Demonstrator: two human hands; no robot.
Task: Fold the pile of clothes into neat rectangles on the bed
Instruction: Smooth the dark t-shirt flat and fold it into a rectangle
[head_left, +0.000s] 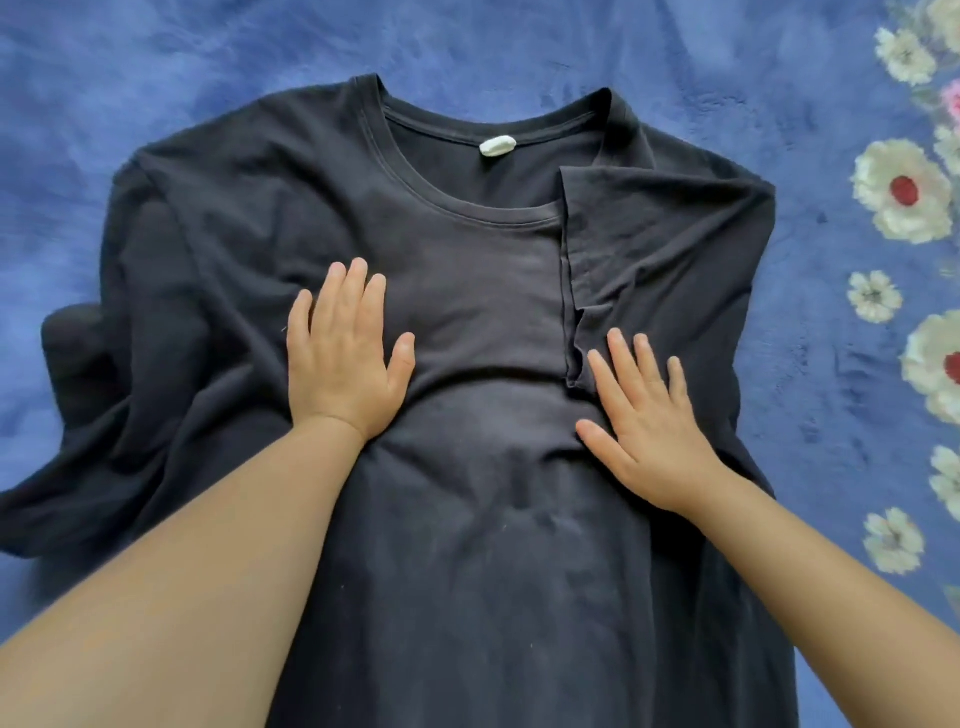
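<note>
The blanket (156, 62) is plush blue fabric with a soft, mottled nap; it runs past every edge of the view. On it lies the T-shirt (467, 545), dark and matte, front up, neck opening away from the person. Its lower hem is cut off by the bottom edge. The left sleeve (78, 374) is bunched into rumpled folds, so its outline is hard to make out. The left hand (343, 358) lies flat on the chest area, fingers straight and close together, thumb spread. A small white oval label (497, 145) sits inside the back of the collar. The right sleeve (639, 244) is folded inward over the chest, hem edge running vertically. The right hand (649, 431) lies flat just below that hem, fingers straight and slightly spread. At the far right, the blanket carries white flower prints (901, 189) with red centres, partly cut off.
</note>
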